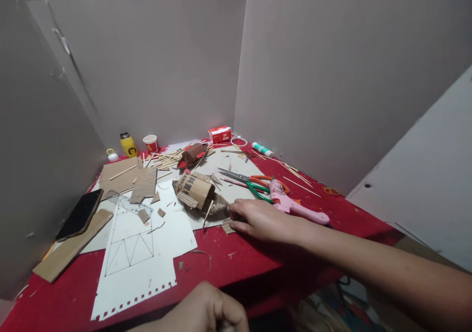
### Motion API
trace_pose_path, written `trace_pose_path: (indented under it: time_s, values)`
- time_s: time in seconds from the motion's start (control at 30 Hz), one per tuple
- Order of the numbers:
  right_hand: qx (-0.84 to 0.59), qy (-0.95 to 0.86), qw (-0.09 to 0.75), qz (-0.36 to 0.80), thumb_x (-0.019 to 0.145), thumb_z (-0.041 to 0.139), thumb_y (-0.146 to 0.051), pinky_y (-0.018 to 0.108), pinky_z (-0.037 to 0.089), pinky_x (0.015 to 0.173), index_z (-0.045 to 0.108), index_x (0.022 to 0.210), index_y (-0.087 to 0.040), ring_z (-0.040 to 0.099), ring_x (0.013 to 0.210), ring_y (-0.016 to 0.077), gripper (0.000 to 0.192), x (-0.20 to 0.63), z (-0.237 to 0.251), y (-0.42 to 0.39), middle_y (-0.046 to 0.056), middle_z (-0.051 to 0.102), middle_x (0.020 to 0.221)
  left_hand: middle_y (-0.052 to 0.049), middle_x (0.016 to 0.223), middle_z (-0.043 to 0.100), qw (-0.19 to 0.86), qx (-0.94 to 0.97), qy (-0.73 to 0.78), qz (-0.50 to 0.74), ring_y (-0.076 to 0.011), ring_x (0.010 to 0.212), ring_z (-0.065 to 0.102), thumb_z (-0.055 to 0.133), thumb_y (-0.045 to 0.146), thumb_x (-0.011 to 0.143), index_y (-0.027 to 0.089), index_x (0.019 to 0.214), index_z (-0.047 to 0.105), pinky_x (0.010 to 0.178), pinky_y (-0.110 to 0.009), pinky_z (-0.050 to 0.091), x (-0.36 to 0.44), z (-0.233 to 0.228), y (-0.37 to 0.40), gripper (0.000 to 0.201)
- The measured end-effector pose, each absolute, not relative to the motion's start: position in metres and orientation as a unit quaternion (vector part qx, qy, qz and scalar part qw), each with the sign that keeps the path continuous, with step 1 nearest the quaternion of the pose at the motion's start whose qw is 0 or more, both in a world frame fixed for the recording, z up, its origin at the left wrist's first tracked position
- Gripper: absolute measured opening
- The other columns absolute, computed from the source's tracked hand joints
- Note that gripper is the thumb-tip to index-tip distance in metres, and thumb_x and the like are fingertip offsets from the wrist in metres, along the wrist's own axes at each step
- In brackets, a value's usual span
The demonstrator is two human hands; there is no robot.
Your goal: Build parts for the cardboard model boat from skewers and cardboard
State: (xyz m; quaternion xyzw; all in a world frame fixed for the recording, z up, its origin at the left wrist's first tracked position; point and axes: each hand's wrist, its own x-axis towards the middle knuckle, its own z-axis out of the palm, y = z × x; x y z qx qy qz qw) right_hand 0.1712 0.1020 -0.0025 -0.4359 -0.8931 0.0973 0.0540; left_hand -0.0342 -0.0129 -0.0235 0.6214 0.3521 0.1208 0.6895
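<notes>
My right hand (258,219) lies flat on the red table (239,265), fingers stretched toward a cardboard model (197,193) with a rolled tube on top. The fingertips touch or nearly touch its right end, beside a small cardboard scrap (227,227). Whether anything is pinched there I cannot tell. My left hand (206,310) sits at the bottom edge of the view, fingers curled in a fist, off the front of the table. Just behind my right hand lie a pink glue gun (295,205) and scissors (254,183) with green and orange handles.
White paper with drawn triangles (138,253), a clear ruler, cardboard sheets (125,177), a black phone (79,215), wooden sticks (165,160), a yellow bottle (129,145), a paper cup (150,143), a red box (220,134) and a glue stick (262,149) cover the table. Grey panels wall it in.
</notes>
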Motion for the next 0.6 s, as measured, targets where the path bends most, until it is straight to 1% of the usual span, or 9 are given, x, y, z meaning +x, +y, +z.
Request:
trace_pose_path:
  time_s: [0.07, 0.13, 0.2, 0.27, 0.37, 0.43, 0.47, 0.53, 0.6]
  values:
    - [-0.435, -0.892, 0.054, 0.109, 0.086, 0.056, -0.022, 0.029, 0.044, 0.068, 0.064, 0.084, -0.018, 0.063, 0.078, 0.0218, 0.009, 0.175, -0.001, 0.099, 0.009, 0.069, 0.087, 0.007, 0.044, 0.03, 0.662, 0.64, 0.363, 0.142, -0.0055, 0.043, 0.025, 0.064, 0.063, 0.074, 0.018, 0.052, 0.045, 0.042, -0.023, 0.016, -0.037, -0.014, -0.013, 0.054]
    - [-0.437, -0.89, 0.056, 0.118, 0.086, 0.055, -0.02, 0.029, 0.043, 0.068, 0.063, 0.082, -0.018, 0.062, 0.076, 0.021, 0.009, 0.18, 0.001, 0.095, 0.008, 0.068, 0.085, 0.007, 0.046, 0.03, 0.639, 0.645, 0.388, 0.16, -0.0064, 0.045, 0.025, 0.061, 0.057, 0.079, 0.018, 0.054, 0.043, 0.043, -0.024, 0.017, -0.038, -0.004, -0.012, 0.05]
    - [-0.439, -0.888, 0.062, 0.125, 0.086, 0.054, -0.018, 0.028, 0.043, 0.067, 0.061, 0.08, -0.018, 0.061, 0.075, 0.0198, 0.01, 0.184, 0.003, 0.092, 0.008, 0.068, 0.083, 0.006, 0.05, 0.035, 0.626, 0.638, 0.413, 0.174, -0.0075, 0.049, 0.029, 0.064, 0.049, 0.079, 0.018, 0.059, 0.046, 0.047, -0.023, 0.021, -0.039, 0.004, -0.01, 0.041]
    - [-0.439, -0.886, 0.072, 0.131, 0.087, 0.052, -0.016, 0.027, 0.043, 0.067, 0.059, 0.078, -0.018, 0.06, 0.074, 0.0184, 0.012, 0.189, 0.006, 0.088, 0.007, 0.067, 0.081, 0.005, 0.056, 0.041, 0.612, 0.634, 0.43, 0.196, -0.0087, 0.055, 0.035, 0.067, 0.04, 0.077, 0.017, 0.066, 0.052, 0.051, -0.023, 0.027, -0.041, 0.01, -0.004, 0.03]
    - [-0.45, -0.878, 0.094, 0.135, 0.087, 0.052, -0.017, 0.026, 0.042, 0.063, 0.056, 0.077, -0.019, 0.058, 0.067, 0.0166, 0.011, 0.195, 0.011, 0.083, 0.005, 0.065, 0.076, 0.003, 0.064, 0.052, 0.562, 0.635, 0.464, 0.256, -0.0108, 0.06, 0.045, 0.063, 0.034, 0.08, 0.016, 0.079, 0.058, 0.058, -0.023, 0.035, -0.047, 0.014, 0.01, 0.019]
    - [-0.461, -0.869, 0.117, 0.137, 0.087, 0.052, -0.018, 0.026, 0.04, 0.059, 0.054, 0.077, -0.02, 0.056, 0.063, 0.0156, 0.01, 0.196, 0.014, 0.082, 0.003, 0.063, 0.072, 0.001, 0.067, 0.058, 0.505, 0.64, 0.502, 0.29, -0.0128, 0.062, 0.052, 0.058, 0.035, 0.084, 0.017, 0.082, 0.059, 0.06, -0.025, 0.04, -0.053, 0.014, 0.022, 0.018]
    - [-0.46, -0.867, 0.136, 0.138, 0.088, 0.052, -0.018, 0.026, 0.04, 0.059, 0.054, 0.078, -0.019, 0.055, 0.062, 0.0153, 0.01, 0.196, 0.015, 0.082, 0.003, 0.063, 0.072, 0.0, 0.068, 0.06, 0.464, 0.651, 0.521, 0.298, -0.0138, 0.062, 0.054, 0.056, 0.035, 0.085, 0.018, 0.08, 0.059, 0.061, -0.026, 0.042, -0.056, 0.014, 0.029, 0.018]
    - [-0.445, -0.866, 0.189, 0.13, 0.088, 0.052, -0.018, 0.027, 0.042, 0.061, 0.057, 0.081, -0.019, 0.057, 0.064, 0.0152, 0.008, 0.194, 0.017, 0.085, 0.004, 0.064, 0.074, -0.001, 0.067, 0.063, 0.352, 0.694, 0.553, 0.298, -0.0152, 0.062, 0.056, 0.054, 0.032, 0.085, 0.018, 0.073, 0.06, 0.061, -0.027, 0.042, -0.061, 0.012, 0.041, 0.019]
    - [-0.42, -0.869, 0.24, 0.106, 0.088, 0.055, -0.019, 0.028, 0.046, 0.067, 0.062, 0.088, -0.017, 0.06, 0.069, 0.0163, 0.007, 0.19, 0.018, 0.091, 0.006, 0.066, 0.082, -0.002, 0.066, 0.065, 0.246, 0.734, 0.569, 0.277, -0.0161, 0.062, 0.057, 0.053, 0.029, 0.085, 0.019, 0.07, 0.061, 0.061, -0.028, 0.042, -0.062, 0.009, 0.051, 0.019]
